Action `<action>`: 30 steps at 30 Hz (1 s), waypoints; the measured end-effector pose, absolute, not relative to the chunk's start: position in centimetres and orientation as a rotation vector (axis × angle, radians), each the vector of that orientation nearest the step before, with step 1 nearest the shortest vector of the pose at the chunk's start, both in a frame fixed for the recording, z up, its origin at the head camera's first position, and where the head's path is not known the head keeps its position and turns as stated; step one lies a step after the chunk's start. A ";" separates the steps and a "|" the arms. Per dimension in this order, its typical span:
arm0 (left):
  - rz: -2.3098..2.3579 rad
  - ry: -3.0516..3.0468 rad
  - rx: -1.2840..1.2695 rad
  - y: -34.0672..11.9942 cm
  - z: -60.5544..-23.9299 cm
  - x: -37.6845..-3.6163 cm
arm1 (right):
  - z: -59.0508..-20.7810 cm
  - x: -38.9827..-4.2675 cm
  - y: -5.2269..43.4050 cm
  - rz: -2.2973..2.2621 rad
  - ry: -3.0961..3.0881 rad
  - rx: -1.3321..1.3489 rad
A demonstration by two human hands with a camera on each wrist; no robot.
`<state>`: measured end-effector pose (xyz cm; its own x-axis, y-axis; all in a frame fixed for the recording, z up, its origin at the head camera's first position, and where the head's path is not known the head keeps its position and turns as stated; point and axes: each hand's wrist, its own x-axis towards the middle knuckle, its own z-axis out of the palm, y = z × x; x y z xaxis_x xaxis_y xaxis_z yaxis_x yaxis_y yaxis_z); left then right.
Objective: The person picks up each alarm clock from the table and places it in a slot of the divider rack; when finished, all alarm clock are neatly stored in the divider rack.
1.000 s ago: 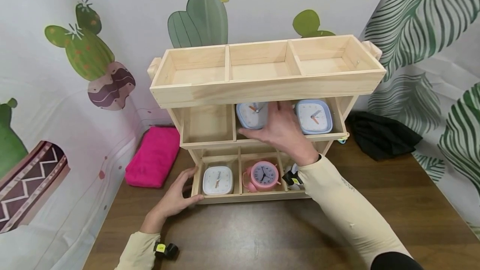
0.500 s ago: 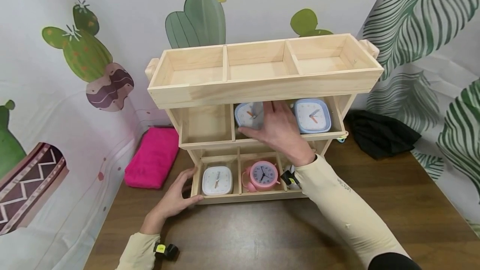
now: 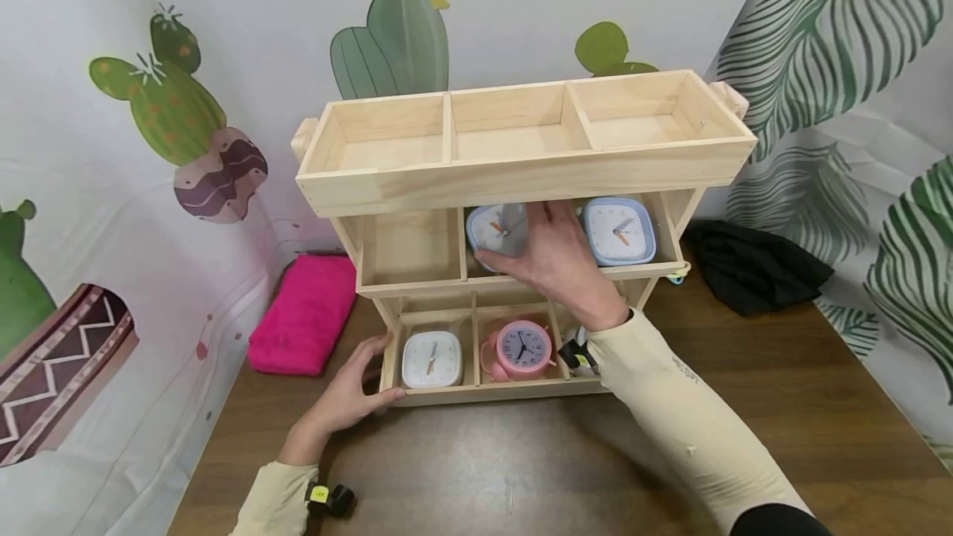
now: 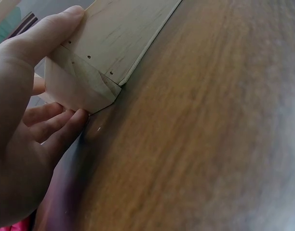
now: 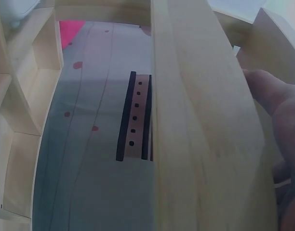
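Observation:
A tiered wooden shelf (image 3: pixel 521 180) with divided trays stands on the table. My right hand (image 3: pixel 562 259) reaches under its top tray and grips a blue square clock (image 3: pixel 495 226) in the middle tier's centre compartment; the thumb lies across the clock's lower front, and the other fingertips are hidden. Beside that hand, a second blue clock (image 3: pixel 620 230) sits in the right compartment. My left hand (image 3: pixel 346 395) holds the bottom tray's front left corner. In the left wrist view, thumb and fingers (image 4: pixel 65 130) lie around that wooden corner (image 4: pixel 113 38).
The bottom tray holds a white clock (image 3: pixel 432 360) and a pink alarm clock (image 3: pixel 524 348). Something in its right compartment is mostly hidden by the right wrist. A pink cloth (image 3: pixel 305 313) lies left, a black cloth (image 3: pixel 755 267) right. A front board (image 5: pixel 205 120) blocks much of the right wrist view.
The right hand has shifted the gripped blue clock's dial slightly down in the compartment. The left hand stays at the shelf corner. The head view has moved slightly.

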<state>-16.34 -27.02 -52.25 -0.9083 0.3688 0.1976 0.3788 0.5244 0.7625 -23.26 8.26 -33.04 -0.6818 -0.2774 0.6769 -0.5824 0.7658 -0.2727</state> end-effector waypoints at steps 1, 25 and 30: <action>-1.370 -2.732 -0.672 -27.1 -52.3 -16.4 | -33.0 -23.3 8.3 0.655 -2.329 0.643; -1.380 -2.715 -0.706 -26.4 -52.0 -17.1 | -33.9 -16.9 15.6 0.618 -2.222 0.696; -1.319 -2.758 -0.689 -26.1 -52.1 -17.2 | -35.5 -15.0 18.8 0.614 -2.221 0.643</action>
